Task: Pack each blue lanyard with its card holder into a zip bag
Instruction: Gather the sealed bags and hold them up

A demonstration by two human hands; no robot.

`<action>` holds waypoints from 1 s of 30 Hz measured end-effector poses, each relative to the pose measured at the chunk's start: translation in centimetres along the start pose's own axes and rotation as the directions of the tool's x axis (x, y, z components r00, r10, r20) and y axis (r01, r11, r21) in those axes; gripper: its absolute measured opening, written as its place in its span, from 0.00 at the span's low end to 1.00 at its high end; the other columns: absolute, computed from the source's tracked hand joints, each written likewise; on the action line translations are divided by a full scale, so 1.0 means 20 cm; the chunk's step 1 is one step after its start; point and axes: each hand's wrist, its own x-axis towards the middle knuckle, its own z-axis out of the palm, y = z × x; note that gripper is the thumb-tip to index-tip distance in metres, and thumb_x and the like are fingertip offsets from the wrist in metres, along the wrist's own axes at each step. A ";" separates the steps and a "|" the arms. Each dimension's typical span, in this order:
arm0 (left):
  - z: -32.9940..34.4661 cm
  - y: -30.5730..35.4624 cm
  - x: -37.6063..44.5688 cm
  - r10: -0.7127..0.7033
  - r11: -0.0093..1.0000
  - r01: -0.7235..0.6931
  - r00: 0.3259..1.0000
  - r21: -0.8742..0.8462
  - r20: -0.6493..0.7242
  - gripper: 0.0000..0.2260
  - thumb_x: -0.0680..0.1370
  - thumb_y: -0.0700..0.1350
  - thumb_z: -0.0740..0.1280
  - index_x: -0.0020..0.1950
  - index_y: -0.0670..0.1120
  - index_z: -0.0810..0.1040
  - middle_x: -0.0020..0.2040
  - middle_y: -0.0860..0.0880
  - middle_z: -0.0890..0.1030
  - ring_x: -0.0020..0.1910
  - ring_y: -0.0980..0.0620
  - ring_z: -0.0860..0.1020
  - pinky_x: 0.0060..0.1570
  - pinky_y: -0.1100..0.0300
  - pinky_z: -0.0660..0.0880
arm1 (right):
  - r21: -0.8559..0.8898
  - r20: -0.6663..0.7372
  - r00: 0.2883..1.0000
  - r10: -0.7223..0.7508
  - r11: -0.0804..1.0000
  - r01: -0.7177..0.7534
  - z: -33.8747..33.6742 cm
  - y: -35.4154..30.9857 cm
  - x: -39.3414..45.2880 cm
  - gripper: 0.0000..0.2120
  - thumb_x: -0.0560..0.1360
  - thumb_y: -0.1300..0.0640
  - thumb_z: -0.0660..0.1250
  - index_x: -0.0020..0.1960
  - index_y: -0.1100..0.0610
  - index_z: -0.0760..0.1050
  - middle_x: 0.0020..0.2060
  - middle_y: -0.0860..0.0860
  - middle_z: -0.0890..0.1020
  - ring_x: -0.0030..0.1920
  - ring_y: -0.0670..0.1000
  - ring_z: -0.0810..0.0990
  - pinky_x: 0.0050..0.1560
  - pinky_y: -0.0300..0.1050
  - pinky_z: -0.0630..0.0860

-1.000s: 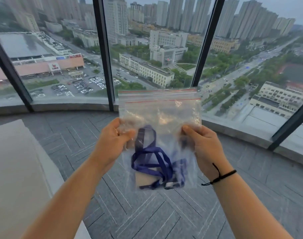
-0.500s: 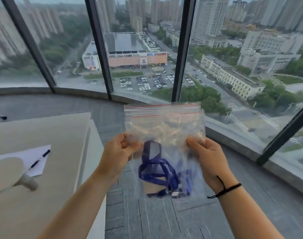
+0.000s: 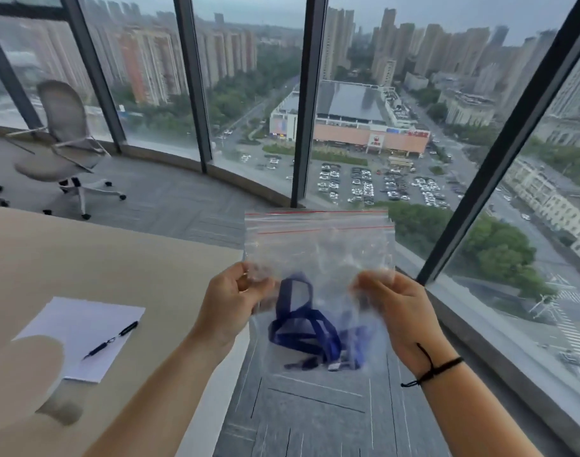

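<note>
I see a beige table (image 3: 117,258) carrying a white paper sheet (image 3: 67,324) with a black pen (image 3: 112,339) lying on it.

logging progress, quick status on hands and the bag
Left hand and right hand both pinch the zip bag, held upright. Blue lanyard bunched at bottom. Nothing in the way.

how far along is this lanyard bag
Done: the blue lanyard already lies inside the zip bag; its card holder is too blurred to confirm. In hand: left hand and right hand pinch the bag's sides. Left: setting it down; whether the seal is shut is unclear.
</note>
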 end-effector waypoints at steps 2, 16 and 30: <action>-0.03 0.00 0.16 0.008 1.000 -0.007 0.998 0.017 -0.064 0.02 0.77 0.32 0.68 0.49 0.34 0.77 0.43 0.45 0.87 0.44 0.47 0.86 0.39 0.59 0.81 | -0.016 0.069 0.998 -0.002 1.000 0.003 0.07 0.00 0.22 0.07 0.75 0.62 0.70 0.47 0.66 0.81 0.38 0.57 0.84 0.35 0.51 0.80 0.40 0.44 0.79; 0.01 0.03 1.42 0.042 0.988 0.045 0.840 0.147 -0.541 0.04 0.77 0.38 0.70 0.50 0.45 0.82 0.42 0.47 0.86 0.42 0.49 0.84 0.41 0.58 0.80 | -0.007 0.509 0.854 0.108 0.993 -0.122 0.53 0.08 1.98 0.05 0.76 0.64 0.69 0.46 0.66 0.80 0.37 0.59 0.84 0.37 0.58 0.80 0.44 0.54 0.78; -0.22 -0.01 2.39 0.084 0.993 0.029 0.533 0.117 -0.842 0.06 0.77 0.39 0.71 0.45 0.49 0.78 0.39 0.43 0.84 0.40 0.47 0.82 0.50 0.39 0.79 | -0.107 0.812 0.572 0.116 0.993 -0.049 1.36 0.16 3.22 0.09 0.76 0.61 0.71 0.45 0.68 0.81 0.40 0.67 0.83 0.36 0.58 0.81 0.45 0.54 0.78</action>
